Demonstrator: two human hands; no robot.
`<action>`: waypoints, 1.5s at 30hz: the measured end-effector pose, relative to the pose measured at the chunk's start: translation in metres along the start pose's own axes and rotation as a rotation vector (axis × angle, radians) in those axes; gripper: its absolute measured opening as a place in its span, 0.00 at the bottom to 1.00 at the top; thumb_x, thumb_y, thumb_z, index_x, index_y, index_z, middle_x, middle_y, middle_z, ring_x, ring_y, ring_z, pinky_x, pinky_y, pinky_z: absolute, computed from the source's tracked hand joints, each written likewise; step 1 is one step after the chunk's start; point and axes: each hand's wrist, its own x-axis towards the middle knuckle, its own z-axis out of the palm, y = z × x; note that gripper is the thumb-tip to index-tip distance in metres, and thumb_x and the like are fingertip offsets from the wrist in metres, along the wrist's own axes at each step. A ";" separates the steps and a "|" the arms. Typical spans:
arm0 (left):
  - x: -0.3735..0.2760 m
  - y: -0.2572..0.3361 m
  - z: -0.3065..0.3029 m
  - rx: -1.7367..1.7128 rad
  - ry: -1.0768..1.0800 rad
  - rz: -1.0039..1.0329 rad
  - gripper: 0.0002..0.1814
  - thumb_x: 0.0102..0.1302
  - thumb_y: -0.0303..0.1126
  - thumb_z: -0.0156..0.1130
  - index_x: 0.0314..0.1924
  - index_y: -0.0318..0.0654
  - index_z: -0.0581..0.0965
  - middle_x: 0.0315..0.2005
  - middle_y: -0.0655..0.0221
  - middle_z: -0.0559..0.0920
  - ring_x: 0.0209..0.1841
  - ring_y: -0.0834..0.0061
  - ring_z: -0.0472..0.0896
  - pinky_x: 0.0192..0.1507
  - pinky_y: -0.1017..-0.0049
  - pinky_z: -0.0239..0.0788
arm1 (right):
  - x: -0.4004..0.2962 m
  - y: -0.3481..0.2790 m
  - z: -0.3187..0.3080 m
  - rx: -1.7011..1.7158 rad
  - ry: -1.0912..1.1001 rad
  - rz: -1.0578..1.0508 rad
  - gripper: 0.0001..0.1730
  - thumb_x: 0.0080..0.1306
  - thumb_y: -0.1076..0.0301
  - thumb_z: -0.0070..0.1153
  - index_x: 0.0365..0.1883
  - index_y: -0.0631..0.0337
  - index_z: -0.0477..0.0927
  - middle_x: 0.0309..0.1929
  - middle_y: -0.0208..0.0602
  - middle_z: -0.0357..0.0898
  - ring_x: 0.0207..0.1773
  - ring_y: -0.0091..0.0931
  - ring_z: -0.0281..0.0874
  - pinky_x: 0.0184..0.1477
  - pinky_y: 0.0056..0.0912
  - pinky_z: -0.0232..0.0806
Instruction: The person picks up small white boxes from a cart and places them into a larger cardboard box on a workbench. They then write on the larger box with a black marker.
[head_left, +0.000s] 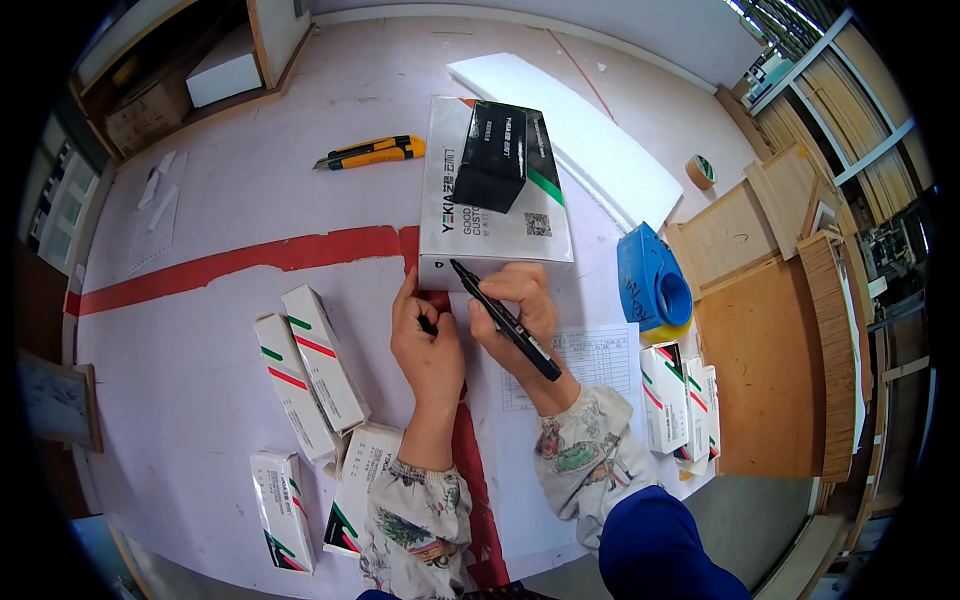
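My right hand (517, 307) grips an uncapped black marker pen (510, 322). The pen's tip is at the near side face of a white cardboard box (442, 180), just right of a small handwritten mark. Curled close by, my left hand (429, 349) has a fingertip against that box's near left corner. Between its fingers shows a small black cap-like piece (427, 324), mostly hidden. On top of the white box rests a smaller black box (491, 154).
A yellow utility knife (371, 153) lies left of the box. Behind sits a white foam board (577, 135). To the right are a blue tape dispenser (637, 277), a printed sheet (592, 367) and slim white boxes (664, 397). More slim boxes (311, 367) lie left.
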 end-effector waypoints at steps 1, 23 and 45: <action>0.000 -0.001 0.000 -0.017 -0.007 -0.011 0.08 0.51 0.16 0.53 0.22 0.32 0.64 0.55 0.51 0.73 0.44 0.72 0.75 0.45 0.76 0.65 | 0.001 -0.001 0.000 -0.017 -0.024 -0.013 0.14 0.47 0.79 0.59 0.32 0.59 0.72 0.29 0.32 0.76 0.37 0.29 0.70 0.39 0.28 0.65; 0.004 -0.015 -0.002 0.043 -0.002 0.060 0.04 0.52 0.19 0.52 0.26 0.32 0.66 0.53 0.53 0.74 0.39 0.74 0.72 0.47 0.77 0.64 | 0.012 -0.014 -0.034 0.198 0.100 0.071 0.11 0.47 0.77 0.56 0.30 0.61 0.71 0.29 0.36 0.72 0.35 0.31 0.69 0.41 0.29 0.64; 0.002 -0.012 0.003 0.014 0.030 0.021 0.06 0.51 0.19 0.52 0.24 0.34 0.64 0.51 0.54 0.75 0.42 0.68 0.74 0.46 0.75 0.64 | 0.009 -0.004 -0.041 -0.063 -0.139 0.000 0.12 0.48 0.74 0.60 0.33 0.55 0.76 0.31 0.28 0.80 0.59 0.36 0.71 0.68 0.54 0.34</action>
